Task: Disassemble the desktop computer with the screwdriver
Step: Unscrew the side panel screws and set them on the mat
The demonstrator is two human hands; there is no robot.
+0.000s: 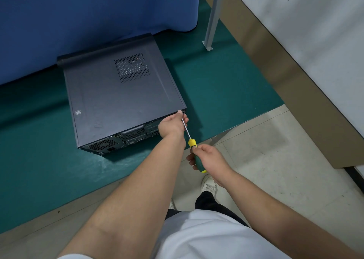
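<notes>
A dark grey desktop computer (122, 93) lies flat on a green mat, its rear panel with ports and fan grille facing me. My right hand (208, 158) grips the green and yellow handle of a screwdriver (194, 150). Its metal shaft runs up and left to the case's near right rear corner. My left hand (171, 125) is at that corner, thumb on the top edge of the case and fingers pinching the shaft near the tip. The tip itself is hidden behind my left hand.
The green mat (226, 85) covers the table top, whose front edge runs diagonally beneath my arms. A blue fabric partition (88, 18) stands behind the computer. A grey metal post (212, 16) rises at the right. Tiled floor (275, 160) and my shoes show below.
</notes>
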